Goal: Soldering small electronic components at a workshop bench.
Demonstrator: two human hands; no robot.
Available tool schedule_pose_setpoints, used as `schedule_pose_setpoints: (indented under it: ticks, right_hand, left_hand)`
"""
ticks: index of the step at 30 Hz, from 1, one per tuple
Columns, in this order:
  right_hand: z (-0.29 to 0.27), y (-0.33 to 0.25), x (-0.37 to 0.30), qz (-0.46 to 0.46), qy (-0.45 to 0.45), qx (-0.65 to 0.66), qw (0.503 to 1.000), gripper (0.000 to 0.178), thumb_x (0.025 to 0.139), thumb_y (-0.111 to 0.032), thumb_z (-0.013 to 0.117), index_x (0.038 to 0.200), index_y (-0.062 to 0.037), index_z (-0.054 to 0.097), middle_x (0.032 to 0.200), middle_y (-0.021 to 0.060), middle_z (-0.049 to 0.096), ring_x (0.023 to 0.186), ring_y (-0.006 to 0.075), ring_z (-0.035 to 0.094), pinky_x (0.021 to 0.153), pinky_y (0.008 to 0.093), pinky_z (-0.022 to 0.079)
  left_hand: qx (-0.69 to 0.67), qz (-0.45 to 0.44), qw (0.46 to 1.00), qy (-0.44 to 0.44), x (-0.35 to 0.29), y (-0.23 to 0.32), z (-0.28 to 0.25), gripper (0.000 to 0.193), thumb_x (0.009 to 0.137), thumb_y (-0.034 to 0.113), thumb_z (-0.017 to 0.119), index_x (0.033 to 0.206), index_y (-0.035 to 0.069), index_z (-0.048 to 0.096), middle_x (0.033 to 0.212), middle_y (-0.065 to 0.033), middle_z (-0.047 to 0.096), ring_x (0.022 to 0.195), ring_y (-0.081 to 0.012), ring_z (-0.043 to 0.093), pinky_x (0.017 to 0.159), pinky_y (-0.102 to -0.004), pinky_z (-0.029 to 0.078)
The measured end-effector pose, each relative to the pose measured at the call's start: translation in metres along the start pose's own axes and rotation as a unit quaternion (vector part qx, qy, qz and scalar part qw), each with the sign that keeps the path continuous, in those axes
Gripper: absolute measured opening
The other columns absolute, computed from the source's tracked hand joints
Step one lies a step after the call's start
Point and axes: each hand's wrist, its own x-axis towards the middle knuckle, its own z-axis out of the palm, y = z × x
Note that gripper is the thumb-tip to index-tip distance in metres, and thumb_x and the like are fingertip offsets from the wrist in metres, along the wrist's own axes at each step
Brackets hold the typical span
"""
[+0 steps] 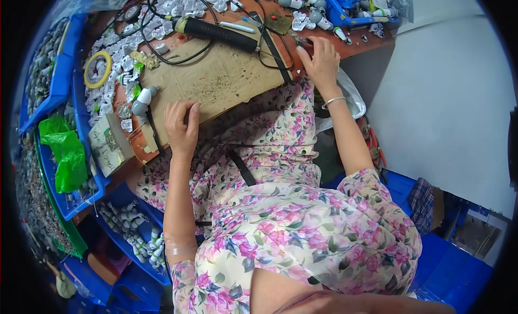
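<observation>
My left hand (182, 127) rests at the near left edge of a brown cardboard sheet (216, 79). Its fingers are curled in a loose fist, and nothing shows in them. My right hand (324, 63) is by the sheet's far right corner, thumb and fingers closed on a small dark metal tool (302, 41), whose kind I cannot make out. A black-handled soldering iron (218, 35) with a looped cable lies across the back of the cardboard, beside a white stick (236, 26). Near my left hand is a grey-and-white bulb-shaped part (143, 100); dark specks dot the cardboard.
White plastic pieces (156, 25) crowd the orange bench's left side, with a yellow tape roll (97, 70). Blue crates (54, 71) of parts stand at the left, one holding a green bag (63, 152). Another blue tray (345, 9) sits at the back right, near bulb parts (320, 19).
</observation>
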Motion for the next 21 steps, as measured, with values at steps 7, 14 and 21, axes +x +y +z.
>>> schedule_pose_setpoints:
  ticks: [7,14,21]
  right_hand:
    - [-0.005,-0.012,0.016,-0.044,0.140,-0.060,0.987,0.040,0.090,-0.035,0.070,0.116,-0.0066,0.062,0.115,0.0085,0.063,0.110,0.0283,0.058,0.092,0.0435,0.043]
    - [-0.019,-0.174,-0.014,-0.188,-0.124,0.408,0.885,0.011,0.087,-0.005,0.062,0.098,-0.0014,0.063,0.093,0.0144,0.062,0.090,0.0333,0.060,0.080,0.0407,0.050]
    - [-0.005,-0.203,-0.014,-0.242,-0.147,0.365,0.887,0.013,0.087,-0.006,0.062,0.099,-0.0002,0.059,0.092,0.0154,0.061,0.094,0.0343,0.060,0.086,0.0439,0.050]
  left_hand:
    - [-0.012,0.002,1.000,0.013,0.003,0.002,0.003,0.011,0.088,0.011,0.068,0.084,0.002,0.064,0.081,-0.0110,0.062,0.079,-0.0304,0.057,0.074,-0.0384,0.044]
    - [-0.010,-0.023,0.999,0.026,0.001,-0.004,0.002,0.016,0.093,0.014,0.065,0.086,0.000,0.063,0.081,-0.0090,0.061,0.077,-0.0235,0.056,0.071,-0.0332,0.043]
    - [-0.003,-0.027,0.999,0.017,0.003,0.002,-0.005,0.013,0.091,0.012,0.064,0.086,0.000,0.062,0.081,-0.0123,0.059,0.080,-0.0314,0.056,0.073,-0.0393,0.044]
